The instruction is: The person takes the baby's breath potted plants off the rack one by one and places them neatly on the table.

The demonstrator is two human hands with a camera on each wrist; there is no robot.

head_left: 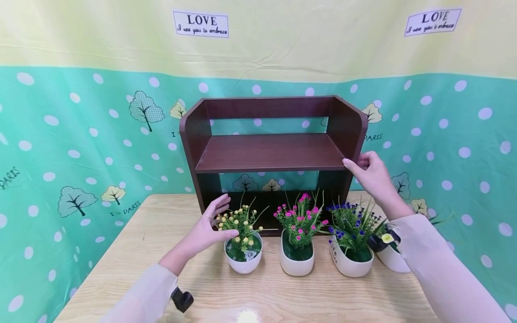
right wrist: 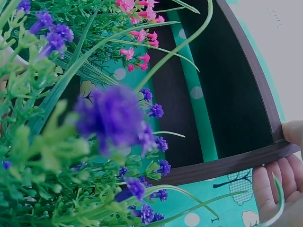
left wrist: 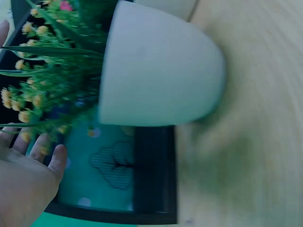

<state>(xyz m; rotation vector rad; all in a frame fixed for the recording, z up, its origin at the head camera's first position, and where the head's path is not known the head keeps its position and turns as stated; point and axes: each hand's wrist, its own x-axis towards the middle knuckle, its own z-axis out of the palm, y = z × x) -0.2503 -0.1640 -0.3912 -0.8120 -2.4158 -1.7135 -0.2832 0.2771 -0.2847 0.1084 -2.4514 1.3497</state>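
A dark brown two-tier shelf (head_left: 270, 152) stands upright on the table. My right hand (head_left: 373, 177) grips the edge of its right side panel, thumb on the front and fingers round the outer side; the right wrist view shows the same hold on the panel (right wrist: 227, 160). My left hand (head_left: 202, 235) is spread beside a white pot (head_left: 244, 265) of yellow flowers, with the thumb overlapping the blooms and the fingers in front of the shelf's lower left side. In the left wrist view, the fingers (left wrist: 57, 163) are loosely spread just under the yellow flowers (left wrist: 28, 94).
To the right of the yellow flowers stand a white pot (head_left: 297, 266) with pink flowers and one (head_left: 350, 266) with blue-purple flowers. Another white pot (head_left: 393, 261) is partly hidden behind the right forearm. A patterned curtain (head_left: 97, 148) hangs behind the wooden table (head_left: 145, 237).
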